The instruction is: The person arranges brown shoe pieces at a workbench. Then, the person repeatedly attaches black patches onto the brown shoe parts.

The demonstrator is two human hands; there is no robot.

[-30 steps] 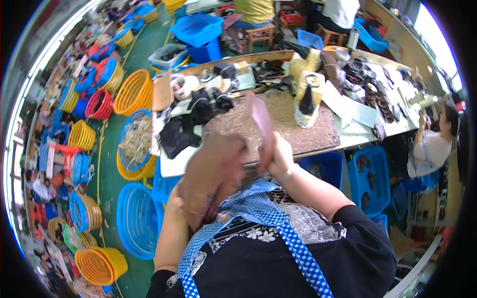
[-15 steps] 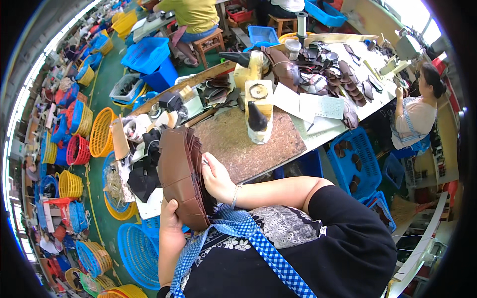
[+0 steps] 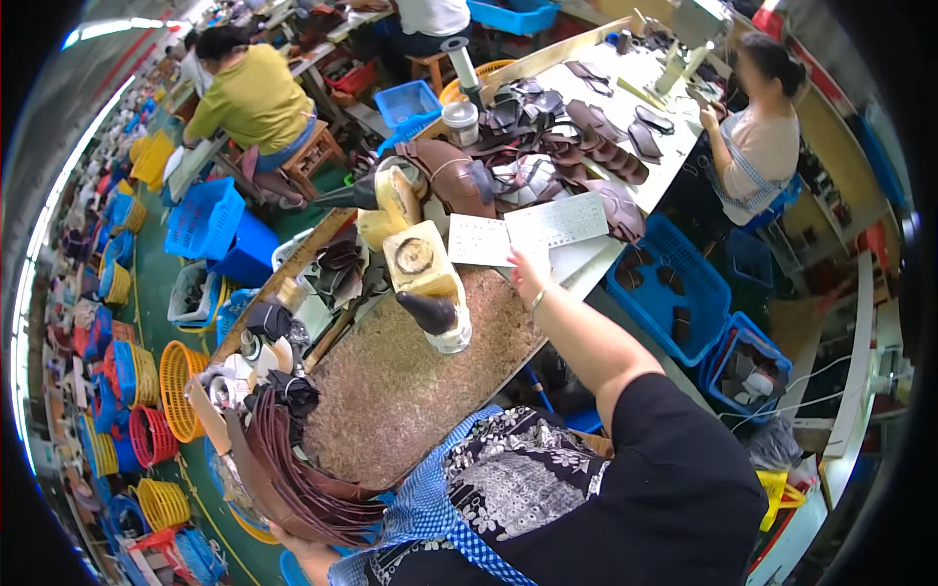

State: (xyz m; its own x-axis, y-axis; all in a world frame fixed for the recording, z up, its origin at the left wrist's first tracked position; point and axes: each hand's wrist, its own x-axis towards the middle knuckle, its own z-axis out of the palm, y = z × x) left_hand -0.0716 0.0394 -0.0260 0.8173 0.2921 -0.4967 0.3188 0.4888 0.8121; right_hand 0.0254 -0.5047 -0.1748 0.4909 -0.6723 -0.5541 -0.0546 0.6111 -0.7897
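A thick stack of brown leather pieces (image 3: 293,479) is tilted at the near left, its layered edges fanned toward the right. My left hand (image 3: 303,555) grips it from below at the outer side; most of those fingers are behind the leather. My right hand (image 3: 531,275) is stretched forward, fingers extended at the lower edge of an open notebook with white printed pages (image 3: 557,223). No object shows clearly in that hand. A stand with a pale block (image 3: 418,256) and a dark rounded horn (image 3: 427,313) stands on the worn brown work board (image 3: 381,391).
Dark cut pieces (image 3: 586,137) and a lidded jar (image 3: 459,124) cover the far table. Blue crates (image 3: 674,293) stand on the right; an orange basket (image 3: 183,391) is at left. One person (image 3: 747,146) works at far right, another (image 3: 249,98) sits far left.
My right hand has left the leather stack and reached forward to the notebook. My left hand has lowered the stack toward the near left, and the view has shifted.
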